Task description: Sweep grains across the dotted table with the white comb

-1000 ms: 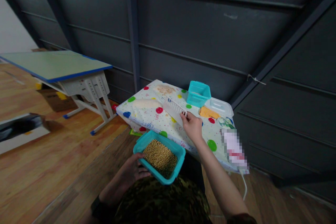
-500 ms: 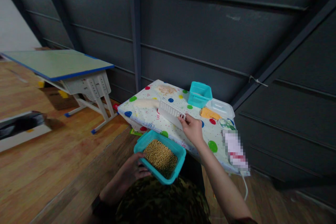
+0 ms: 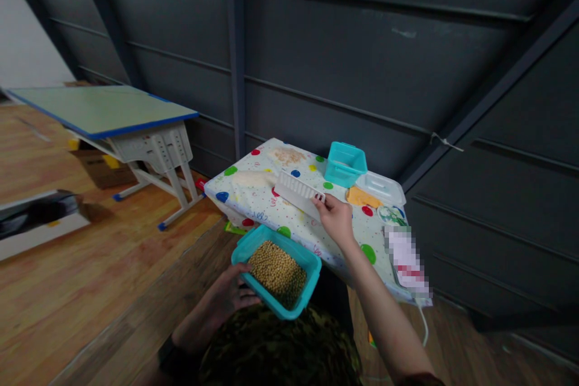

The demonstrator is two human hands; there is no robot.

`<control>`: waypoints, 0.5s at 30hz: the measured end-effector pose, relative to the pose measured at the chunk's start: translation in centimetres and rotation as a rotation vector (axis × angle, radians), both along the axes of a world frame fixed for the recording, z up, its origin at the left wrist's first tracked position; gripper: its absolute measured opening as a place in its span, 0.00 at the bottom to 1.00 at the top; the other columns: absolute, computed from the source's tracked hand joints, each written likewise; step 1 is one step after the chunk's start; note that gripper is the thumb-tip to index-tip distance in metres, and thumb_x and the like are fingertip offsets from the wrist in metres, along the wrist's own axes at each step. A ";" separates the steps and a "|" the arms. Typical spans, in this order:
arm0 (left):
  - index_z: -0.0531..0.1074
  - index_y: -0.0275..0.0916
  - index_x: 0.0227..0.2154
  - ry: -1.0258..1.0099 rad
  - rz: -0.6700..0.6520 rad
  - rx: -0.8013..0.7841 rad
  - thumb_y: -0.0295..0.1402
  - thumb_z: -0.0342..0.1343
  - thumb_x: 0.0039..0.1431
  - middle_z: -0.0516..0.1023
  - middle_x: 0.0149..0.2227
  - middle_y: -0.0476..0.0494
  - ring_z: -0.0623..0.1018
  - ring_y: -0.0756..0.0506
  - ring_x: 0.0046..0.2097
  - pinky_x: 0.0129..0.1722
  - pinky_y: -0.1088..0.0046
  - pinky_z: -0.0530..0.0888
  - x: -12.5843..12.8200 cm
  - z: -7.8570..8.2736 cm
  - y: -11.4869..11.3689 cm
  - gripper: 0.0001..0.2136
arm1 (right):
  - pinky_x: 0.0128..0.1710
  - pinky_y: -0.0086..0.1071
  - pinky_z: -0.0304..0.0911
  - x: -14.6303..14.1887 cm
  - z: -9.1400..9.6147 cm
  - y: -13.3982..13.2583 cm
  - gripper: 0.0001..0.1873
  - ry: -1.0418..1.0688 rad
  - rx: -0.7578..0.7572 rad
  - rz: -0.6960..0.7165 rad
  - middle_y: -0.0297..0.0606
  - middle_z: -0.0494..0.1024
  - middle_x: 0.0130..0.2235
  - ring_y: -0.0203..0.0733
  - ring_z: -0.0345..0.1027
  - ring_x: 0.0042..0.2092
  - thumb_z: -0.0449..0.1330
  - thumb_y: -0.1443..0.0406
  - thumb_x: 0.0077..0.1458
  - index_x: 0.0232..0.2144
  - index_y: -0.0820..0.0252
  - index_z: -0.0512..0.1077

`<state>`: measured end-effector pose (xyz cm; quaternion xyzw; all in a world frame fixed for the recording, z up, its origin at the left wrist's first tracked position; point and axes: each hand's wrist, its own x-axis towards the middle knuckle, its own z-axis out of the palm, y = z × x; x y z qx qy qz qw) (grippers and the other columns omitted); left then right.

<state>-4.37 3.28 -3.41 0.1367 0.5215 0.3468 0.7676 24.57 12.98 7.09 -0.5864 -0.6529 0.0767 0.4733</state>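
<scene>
My left hand (image 3: 230, 297) grips the near left side of a teal basket (image 3: 304, 297) full of tan beans (image 3: 275, 270), held below the table's front edge. My right hand (image 3: 335, 219) pinches the near end of a white slotted plastic piece (image 3: 296, 192), which lies tilted over the polka-dot tablecloth (image 3: 265, 212). A pale heap (image 3: 249, 178) lies just left of that white piece. Another heap of grains (image 3: 286, 155) sits farther back on the cloth.
A second teal basket (image 3: 344, 164) stands at the table's back, beside a clear lidded box (image 3: 380, 187) and an orange cloth (image 3: 362, 198). A blurred white item (image 3: 406, 260) lies at the right edge. A blue-edged desk (image 3: 102, 110) stands left on the wooden floor. A dark wall rises behind.
My right hand has slid the white slotted piece slightly left across the cloth toward the pale heap. The bean basket and my left hand stay put.
</scene>
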 end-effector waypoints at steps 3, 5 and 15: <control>0.71 0.40 0.47 -0.014 -0.013 0.003 0.36 0.66 0.57 0.84 0.33 0.40 0.86 0.36 0.36 0.44 0.56 0.85 -0.1 0.1 0.0 0.17 | 0.31 0.34 0.54 0.5 0.3 0.3 0.23 -0.001 0.017 -0.023 0.33 0.70 0.21 0.41 0.63 0.26 0.59 0.47 0.62 0.22 0.50 0.63; 0.71 0.40 0.47 -0.015 -0.009 0.005 0.36 0.66 0.57 0.84 0.34 0.40 0.86 0.35 0.37 0.45 0.56 0.85 -0.1 0.3 0.0 0.17 | 0.31 0.34 0.54 0.7 0.3 0.6 0.23 -0.023 0.020 -0.040 0.33 0.70 0.21 0.42 0.63 0.26 0.60 0.47 0.63 0.22 0.50 0.63; 0.71 0.40 0.48 -0.005 0.005 -0.006 0.36 0.66 0.57 0.84 0.34 0.40 0.86 0.35 0.37 0.47 0.54 0.85 -0.1 0.0 0.0 0.18 | 0.31 0.34 0.56 0.8 -0.6 0.7 0.21 -0.014 0.017 -0.138 0.38 0.78 0.24 0.45 0.68 0.28 0.59 0.47 0.63 0.26 0.53 0.74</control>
